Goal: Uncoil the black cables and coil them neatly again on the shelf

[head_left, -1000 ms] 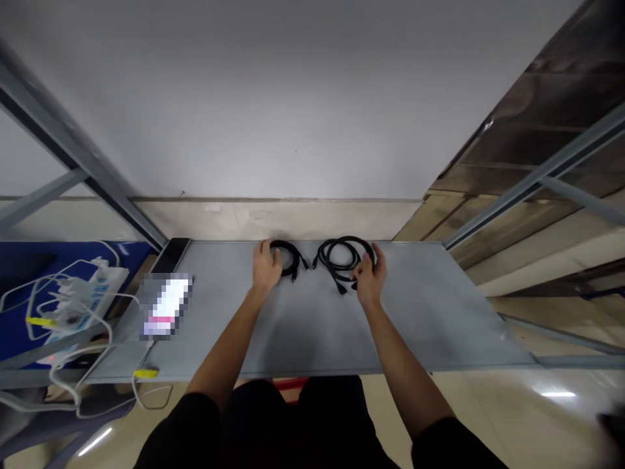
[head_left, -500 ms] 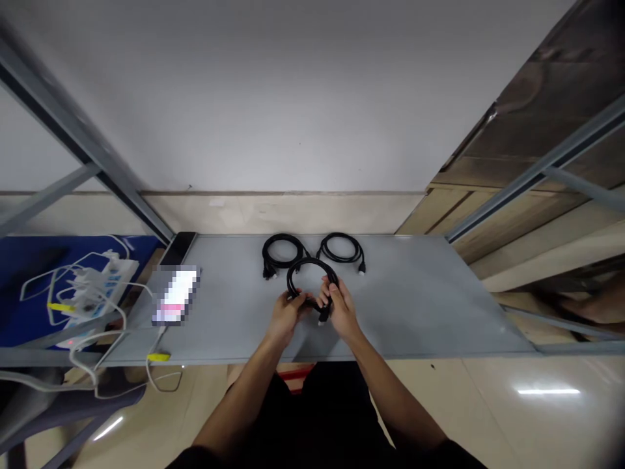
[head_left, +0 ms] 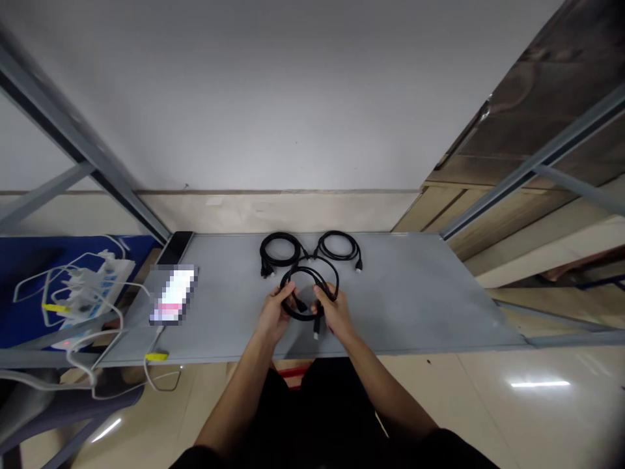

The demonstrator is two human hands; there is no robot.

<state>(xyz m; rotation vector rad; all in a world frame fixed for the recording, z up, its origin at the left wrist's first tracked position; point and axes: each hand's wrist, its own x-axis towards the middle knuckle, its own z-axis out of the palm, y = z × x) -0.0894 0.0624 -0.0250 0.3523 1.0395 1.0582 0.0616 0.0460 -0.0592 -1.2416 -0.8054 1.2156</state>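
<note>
A black cable (head_left: 301,317) with moulded plugs is held in loose loops low over the grey shelf. My left hand (head_left: 274,311) pinches the left side of the coil, thumb on top. On the right side, my right hand (head_left: 334,310) grips the loops between thumb and fingers. One plug (head_left: 316,326) with a pale tip hangs down beside the right hand; the other plug (head_left: 299,304) lies inside the ring near the left fingers. A wider loop of the cable stands out behind the coil. Two more coiled black cables, a left coil (head_left: 262,253) and a right coil (head_left: 338,232), lie behind it.
The grey shelf (head_left: 415,299) runs between metal frame posts against a wall. At its left lie a blurred-out phone (head_left: 173,294) and a black flat object (head_left: 178,247). Farther left, a white power strip (head_left: 105,286) with tangled white cords sits on a blue surface.
The held coil has loosened: one wider loop now spreads out behind the others. The plug on the right hangs lower, and another plug shows inside the ring. Both hands have shifted slightly left.
</note>
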